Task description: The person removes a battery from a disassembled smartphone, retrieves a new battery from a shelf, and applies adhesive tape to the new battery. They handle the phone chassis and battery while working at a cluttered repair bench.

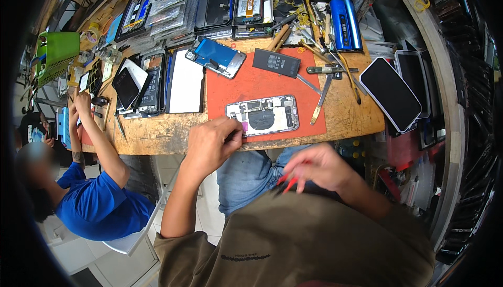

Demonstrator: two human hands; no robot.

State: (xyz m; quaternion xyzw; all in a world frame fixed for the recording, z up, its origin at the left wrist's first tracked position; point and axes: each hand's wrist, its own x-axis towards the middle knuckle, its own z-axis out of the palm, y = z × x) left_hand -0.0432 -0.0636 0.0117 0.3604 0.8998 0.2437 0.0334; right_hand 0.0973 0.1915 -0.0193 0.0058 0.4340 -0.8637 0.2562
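Observation:
An opened phone point(285, 114) lies on the orange mat point(220, 88), its circuit parts and a round black coil showing. At its lower left corner is my left hand point(212, 143), with fingers curled in; whatever they pinch is hidden. My right hand point(325, 166) is raised over my lap, closed around a red-handled tool point(290, 182) like small pliers or cutters, blurred by motion. Beyond the phone lie a black flat battery point(276, 63) and a phone screen part with blue film point(217, 56). A metal blade tool point(321, 101) rests to the phone's right.
Tweezers, brushes and a folding knife point(330, 69) lie at the mat's far right. A dark-screened phone point(390, 94) sits at the table's right edge. Phone parts and bubble-wrapped packs point(170, 4) crowd the back. At left, another person in a blue shirt point(105, 198) works at the table.

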